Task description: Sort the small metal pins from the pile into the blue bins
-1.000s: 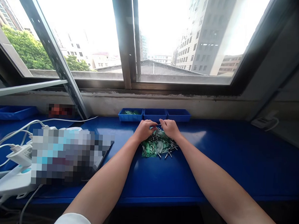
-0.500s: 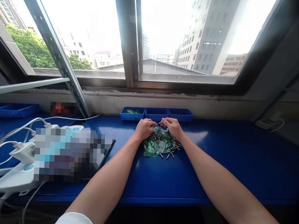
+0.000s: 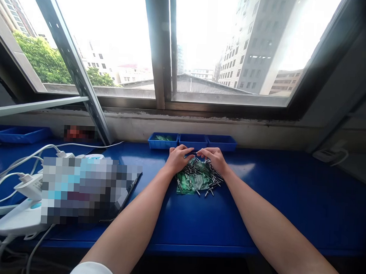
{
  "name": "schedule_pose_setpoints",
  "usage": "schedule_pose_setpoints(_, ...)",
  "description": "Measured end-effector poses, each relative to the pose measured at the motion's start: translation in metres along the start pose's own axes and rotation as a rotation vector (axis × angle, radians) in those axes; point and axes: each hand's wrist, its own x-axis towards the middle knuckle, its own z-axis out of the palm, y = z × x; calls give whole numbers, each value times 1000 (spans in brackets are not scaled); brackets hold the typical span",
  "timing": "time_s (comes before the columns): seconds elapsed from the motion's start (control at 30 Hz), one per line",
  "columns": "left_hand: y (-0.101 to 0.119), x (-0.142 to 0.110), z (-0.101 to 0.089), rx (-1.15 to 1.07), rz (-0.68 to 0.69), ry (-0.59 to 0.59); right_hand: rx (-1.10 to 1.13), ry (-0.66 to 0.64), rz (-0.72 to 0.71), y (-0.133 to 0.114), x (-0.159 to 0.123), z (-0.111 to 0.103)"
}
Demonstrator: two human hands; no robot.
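Observation:
A loose heap of small silver metal pins [image 3: 212, 179], which look like pop rivets, lies on and around green-tinted clear plastic bags [image 3: 187, 182] on the blue table. Above the heap's far left side is my left hand [image 3: 178, 159], its thumb and forefinger apart. Opposite it, my right hand [image 3: 215, 158] is closed in a pinch at the fingertips. A thin piece, apparently one of the rivets, shows at those fingertips, pointing toward the left hand. The fingers hide part of it, and part of the heap lies beneath both hands.
Three joined blue bins stand behind my hands; the left bin [image 3: 163, 141] holds green bags. At left are a white power strip [image 3: 14, 222] with cables and a blurred-out item [image 3: 83, 189]. A metal post [image 3: 91, 108] rises before the window. More blue trays [image 3: 22, 135] sit far left.
My left thumb and forefinger have spread apart from their earlier pinch. My right hand stays pinched close to the same place. The view has shifted slightly.

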Motion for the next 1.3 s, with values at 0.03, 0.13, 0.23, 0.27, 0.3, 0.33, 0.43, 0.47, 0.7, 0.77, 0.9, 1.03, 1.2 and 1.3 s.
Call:
schedule_pose_setpoints(0.03,0,0,0,5,-28,8,-13,22,-17,0,0,0)
schedule_pose_setpoints(0.13,0,0,1,28,-143,33,-201,110,-95,0,0,-1)
schedule_pose_setpoints(0.23,-1,1,2,59,-239,44,-529,163,-169,5,2,-2)
schedule_pose_setpoints(0.27,-2,1,3,68,-263,42,-623,169,-169,7,3,-3)
schedule_pose_setpoints(0.3,-2,1,3,78,-285,37,-700,173,-154,10,4,-3)
schedule_pose_setpoints(0.33,-2,1,4,86,-304,30,-763,178,-130,13,6,-4)
schedule_pose_setpoints(0.43,-2,2,4,112,-340,6,-890,192,-69,20,8,-5)
schedule_pose_setpoints(0.47,-2,2,5,118,-347,-3,-919,194,-53,21,9,-5)
schedule_pose_setpoints(0.7,-5,2,8,127,-366,-52,-985,158,1,23,10,-7)
schedule_pose_setpoints(0.77,-6,3,9,131,-364,-57,-993,150,-2,24,11,-6)
schedule_pose_setpoints(0.9,-5,3,11,133,-365,-84,-990,139,-6,25,11,-6)
schedule_pose_setpoints(1.03,-3,2,11,132,-359,-94,-974,154,-20,25,12,-6)
schedule_pose_setpoints(1.2,-2,2,11,97,-351,-119,-938,195,-38,26,10,-3)
schedule_pose_setpoints(1.3,-2,3,12,73,-361,-154,-915,210,-36,26,10,-1)
